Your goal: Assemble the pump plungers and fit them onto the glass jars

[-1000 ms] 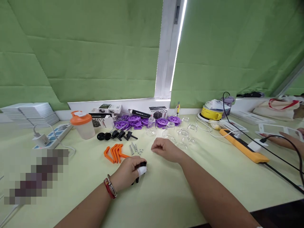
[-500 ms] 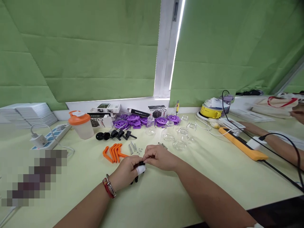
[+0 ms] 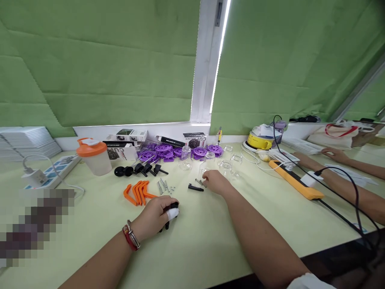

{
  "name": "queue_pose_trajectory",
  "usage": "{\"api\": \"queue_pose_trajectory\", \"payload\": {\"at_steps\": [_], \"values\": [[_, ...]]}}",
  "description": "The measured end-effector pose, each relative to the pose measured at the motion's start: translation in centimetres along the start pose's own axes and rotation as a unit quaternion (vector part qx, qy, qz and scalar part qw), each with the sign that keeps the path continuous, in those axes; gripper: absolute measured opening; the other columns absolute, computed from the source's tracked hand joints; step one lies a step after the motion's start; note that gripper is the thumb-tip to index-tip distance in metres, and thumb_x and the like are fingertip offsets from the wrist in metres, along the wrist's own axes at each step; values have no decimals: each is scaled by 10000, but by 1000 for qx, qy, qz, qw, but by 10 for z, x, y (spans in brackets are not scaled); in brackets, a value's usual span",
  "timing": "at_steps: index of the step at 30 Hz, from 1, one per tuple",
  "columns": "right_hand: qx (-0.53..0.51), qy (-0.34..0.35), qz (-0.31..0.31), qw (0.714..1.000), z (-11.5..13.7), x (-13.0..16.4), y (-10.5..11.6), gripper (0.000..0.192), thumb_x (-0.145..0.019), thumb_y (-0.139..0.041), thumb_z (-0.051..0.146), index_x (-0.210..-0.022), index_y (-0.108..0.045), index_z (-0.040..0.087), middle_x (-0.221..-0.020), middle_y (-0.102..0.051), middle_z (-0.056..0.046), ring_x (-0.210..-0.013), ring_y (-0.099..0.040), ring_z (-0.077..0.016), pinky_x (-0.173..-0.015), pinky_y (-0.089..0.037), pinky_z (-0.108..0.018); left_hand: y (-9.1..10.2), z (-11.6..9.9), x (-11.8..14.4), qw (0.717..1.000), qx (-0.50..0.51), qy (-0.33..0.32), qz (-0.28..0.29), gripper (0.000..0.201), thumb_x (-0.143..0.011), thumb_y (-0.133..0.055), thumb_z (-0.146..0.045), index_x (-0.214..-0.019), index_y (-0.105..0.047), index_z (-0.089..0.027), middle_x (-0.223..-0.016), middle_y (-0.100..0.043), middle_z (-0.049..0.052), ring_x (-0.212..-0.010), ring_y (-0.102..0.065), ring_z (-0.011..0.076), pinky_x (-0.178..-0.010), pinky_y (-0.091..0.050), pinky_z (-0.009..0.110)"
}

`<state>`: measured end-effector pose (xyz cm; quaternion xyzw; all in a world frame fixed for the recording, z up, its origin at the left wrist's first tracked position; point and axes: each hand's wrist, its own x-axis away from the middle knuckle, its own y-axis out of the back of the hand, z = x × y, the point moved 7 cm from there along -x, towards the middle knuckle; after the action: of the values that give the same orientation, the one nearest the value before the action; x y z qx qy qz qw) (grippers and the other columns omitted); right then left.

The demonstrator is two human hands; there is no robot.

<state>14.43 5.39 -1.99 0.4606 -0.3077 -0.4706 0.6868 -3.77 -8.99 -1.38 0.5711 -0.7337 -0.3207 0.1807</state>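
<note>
Under the closed left hand (image 3: 155, 216) a small black part (image 3: 172, 206); right hand (image 3: 215, 181) loosely open by a spring (image 3: 200, 182).

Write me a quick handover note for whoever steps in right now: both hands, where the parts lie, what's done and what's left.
Left hand: closed on a small black part, resting on the table.
Right hand: empty, fingertips at the small spring; a loose black piece lies just left of it.
Nearby: screws, orange levers, black knobs, purple wheels, clear jars.
Done: no finished assembly visible.
Left: likely everything; the laid-out parts look unjoined.
</note>
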Motion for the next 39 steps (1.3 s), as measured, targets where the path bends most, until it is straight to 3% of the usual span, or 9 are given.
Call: {"api": "queue_pose_trajectory", "payload": {"at_steps": [10,15,18,22,25,28,32,35,39], "values": [[3,-7,-3,1000,1,-2,-16,181,-750,-631,176,-927,-669,168,-906,-645,-120,-773,-582,-203,-600,-358,-253,1,-3,0,1000,-10,-7,-5,246,-840,-500,-364,-867,-666,-185,-796,-627,42,-699,-565,154,-643,-458,245],[-13,-12,-17,1000,3,0,-9,360,-759,-565,122,-1110,-622,180,-963,-634,-112,-784,-580,-191,-596,-366,-244,1,-2,0,1000,-10,-9,-8,231,-843,-500,-351,-848,-665,-188,-786,-625,35,-669,-559,143,-609,-443,233],[-111,26,-18,993,18,5,-6,419,-793,-496,146,-1204,-561,197,-883,-618,-61,-670,-541,-139,-565,-370,-230,0,-2,0,1000,-18,-15,-4,225,-847,-493,-336,-850,-657,-183,-795,-621,37,-680,-558,143,-621,-441,235],[-368,147,44,917,62,26,-14,313,-801,-508,240,-1105,-566,196,-858,-563,-10,-513,-403,-57,-497,-341,-200,-2,0,0,999,-32,-22,0,217,-856,-475,-319,-835,-638,-176,-782,-602,27,-682,-541,135,-627,-428,233],[-431,206,87,874,92,45,-21,268,-763,-570,228,-1027,-560,183,-822,-556,4,-507,-364,-43,-487,-318,-190,-2,2,-1,999,-43,-27,-3,199,-852,-476,-301,-792,-612,-168,-729,-566,9,-650,-506,121,-604,-403,223],[-419,239,109,869,108,58,-24,226,-753,-578,194,-980,-571,188,-810,-562,11,-511,-356,-41,-481,-305,-184,-3,3,-2,998,-45,-32,-10,186,-840,-489,-286,-721,-560,-162,-666,-505,-14,-608,-450,104,-564,-369,208],[-385,243,100,884,108,61,-22,184,-740,-580,164,-921,-577,194,-755,-574,28,-515,-386,-47,-485,-321,-180,-3,2,-2,998,-39,-42,-11,175,-835,-494,-265,-696,-528,-166,-652,-468,-28,-597,-417,94,-549,-344,198],[-345,255,87,899,106,61,-20,135,-724,-585,141,-847,-610,189,-678,-563,36,-516,-412,-55,-495,-341,-180,-3,3,-1,998,-39,-39,-14,186,-842,-497,-288,-718,-561,-164,-661,-483,-24,-608,-432,99,-555,-349,201],[-304,305,72,899,110,63,-17,118,-706,-608,139,-798,-669,181,-790,-602,1,-549,-457,-58,-525,-381,-189,-4,5,0,999,-35,-32,-7,202,-850,-495,-314,-824,-631,-166,-702,-541,-6,-636,-480,112,-580,-373,212]]}}
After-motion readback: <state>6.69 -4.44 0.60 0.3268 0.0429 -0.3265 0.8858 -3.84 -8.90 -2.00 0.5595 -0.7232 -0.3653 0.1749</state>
